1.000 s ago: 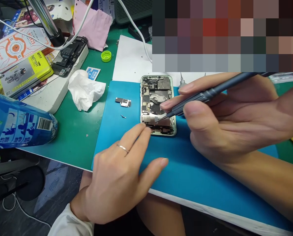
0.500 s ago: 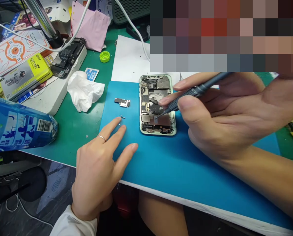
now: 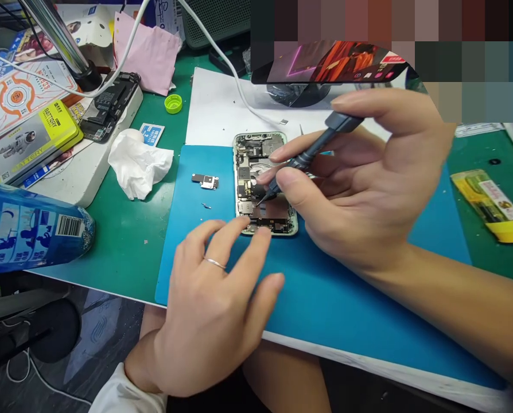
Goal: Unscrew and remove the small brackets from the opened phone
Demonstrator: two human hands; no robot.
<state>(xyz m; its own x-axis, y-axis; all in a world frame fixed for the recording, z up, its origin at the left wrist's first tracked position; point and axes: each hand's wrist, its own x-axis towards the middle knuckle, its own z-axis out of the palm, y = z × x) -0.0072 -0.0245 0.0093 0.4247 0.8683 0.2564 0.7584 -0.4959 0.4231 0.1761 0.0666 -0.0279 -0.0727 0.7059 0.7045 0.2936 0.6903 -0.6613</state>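
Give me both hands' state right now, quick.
Left hand: open, fingers spread, fingertips at the opened smartphone's near end, gripping nothing visible.
Right hand: closed around a dark precision screwdriver.

A: Opened phone [image 3: 247, 172]?
B: Right side partly hidden behind right hand [image 3: 368, 178].
A: Slim driver [image 3: 313, 150], its tip?
B: Too fine; contact unclear.
A: Sliver [image 3: 206, 206] on blue mat [image 3: 325, 298]?
B: Too small to identify.
A: Blue package [image 3: 28, 226]?
B: Cut off at left edge.

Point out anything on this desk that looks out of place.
The crumpled white tissue looks out of place, lying like litter on the green tabletop near the blue mat. The phone lies opened, a small loose part beside it, seemingly deliberately.
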